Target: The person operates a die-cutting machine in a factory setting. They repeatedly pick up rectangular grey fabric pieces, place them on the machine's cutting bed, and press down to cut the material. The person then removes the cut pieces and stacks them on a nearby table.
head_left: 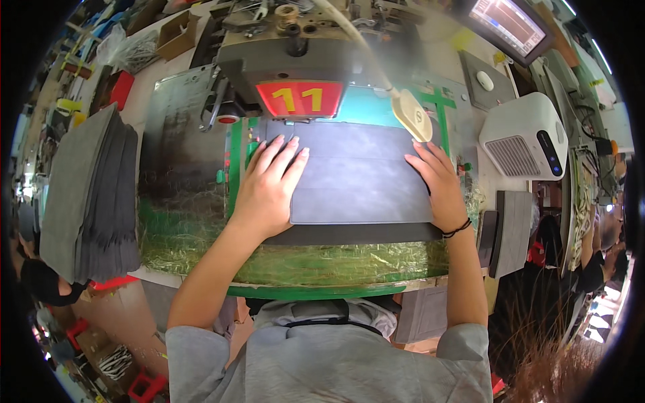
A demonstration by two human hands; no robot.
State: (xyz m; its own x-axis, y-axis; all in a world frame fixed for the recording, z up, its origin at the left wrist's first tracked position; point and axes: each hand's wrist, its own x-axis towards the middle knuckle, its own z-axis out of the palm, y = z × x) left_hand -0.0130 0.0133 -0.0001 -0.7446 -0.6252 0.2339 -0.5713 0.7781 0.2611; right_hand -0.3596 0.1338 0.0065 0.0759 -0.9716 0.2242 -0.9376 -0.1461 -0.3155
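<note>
A flat grey rectangular panel [363, 185], leather-like with a faint seam line across its upper part, lies on the machine's work table. My left hand [270, 185] rests on its left edge, fingers stretched out toward the machine. On the opposite edge lies my right hand [440, 185], its fingers spread and laid on the panel's upper right part. A darker strip [349, 234] shows under the panel's front edge. The machine head [289, 74], with a red plate bearing yellow figures, stands just beyond the panel. A cream-coloured lamp head [411, 115] hangs by my right fingertips.
A stack of grey panels [80, 195] stands at the left of the table [181, 168]. To the right are a white box-shaped fan unit [524, 138], more grey pieces [512, 232] and a mouse [484, 80] on a pad. A screen [507, 27] stands at the far right.
</note>
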